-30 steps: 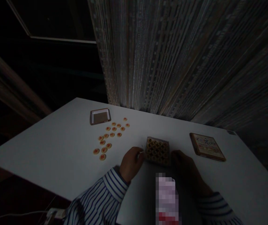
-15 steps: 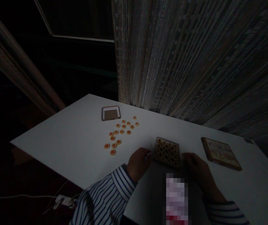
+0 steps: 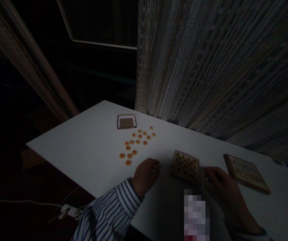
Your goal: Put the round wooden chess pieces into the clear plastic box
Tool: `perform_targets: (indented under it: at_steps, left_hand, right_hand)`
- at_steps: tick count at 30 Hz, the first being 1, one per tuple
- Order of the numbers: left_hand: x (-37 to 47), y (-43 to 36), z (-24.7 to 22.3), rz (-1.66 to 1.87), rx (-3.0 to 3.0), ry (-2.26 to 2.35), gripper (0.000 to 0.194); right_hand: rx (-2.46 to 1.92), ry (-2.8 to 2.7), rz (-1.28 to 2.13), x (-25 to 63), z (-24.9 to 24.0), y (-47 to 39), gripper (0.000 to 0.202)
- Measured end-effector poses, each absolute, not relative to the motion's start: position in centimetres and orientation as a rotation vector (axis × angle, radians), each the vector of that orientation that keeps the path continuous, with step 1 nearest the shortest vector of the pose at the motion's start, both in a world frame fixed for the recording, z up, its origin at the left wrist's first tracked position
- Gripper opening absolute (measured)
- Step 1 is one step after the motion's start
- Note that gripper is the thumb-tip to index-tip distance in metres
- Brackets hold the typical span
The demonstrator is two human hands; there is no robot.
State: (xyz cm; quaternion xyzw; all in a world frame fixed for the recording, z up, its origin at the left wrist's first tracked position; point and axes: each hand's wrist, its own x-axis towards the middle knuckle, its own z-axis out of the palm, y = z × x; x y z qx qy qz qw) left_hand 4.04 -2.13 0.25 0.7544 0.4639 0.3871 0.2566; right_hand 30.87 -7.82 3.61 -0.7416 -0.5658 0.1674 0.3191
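Observation:
My left hand is held just above the white table, left of a small box filled with rows of round Chinese chess pieces with dark characters. Its fingers are curled together, and a small pale spot shows at their tips; whether that is a held item is unclear. On the box's other side, my right hand has its thumb and forefinger pinched close to the right edge, a small gap away. Dimness hides whatever may be between those fingers. Several loose chess pieces with red characters lie spread out beyond my left hand.
An open shallow tray with a brown bottom sits at the table's far side. To the right lies a flat printed box or lid. A string curtain hangs behind the table. A white power strip is below left.
My left hand has drawn away to the left from the box of pieces. The right hand stays by the box's right edge. The whole view has shifted slightly.

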Motion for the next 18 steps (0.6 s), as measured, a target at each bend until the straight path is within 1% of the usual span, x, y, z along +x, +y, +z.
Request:
perform_targets:
  at_steps: [8, 11, 15, 18]
  left_hand:
    - [0.1, -0.3, 1.3, 1.170, 2.184, 1.385, 0.013]
    - [-1.6, 0.6, 1.3, 1.201, 2.249, 1.455, 0.015]
    - [-3.3, 1.5, 1.0, 1.229, 2.303, 1.522, 0.015]
    - [-4.1, 1.8, 0.7, 1.261, 2.282, 1.552, 0.017]
  right_hand:
    - [-1.845, -1.684, 0.481, 27.4, 5.7, -6.0, 0.033]
    - [-1.831, -1.771, 0.517, 26.1, 6.2, -5.0, 0.032]
    - [-1.780, -1.979, 0.524, 24.5, 6.3, -3.8, 0.023]
    - [-1.703, -2.048, 0.524, 23.0, 6.4, -3.2, 0.021]
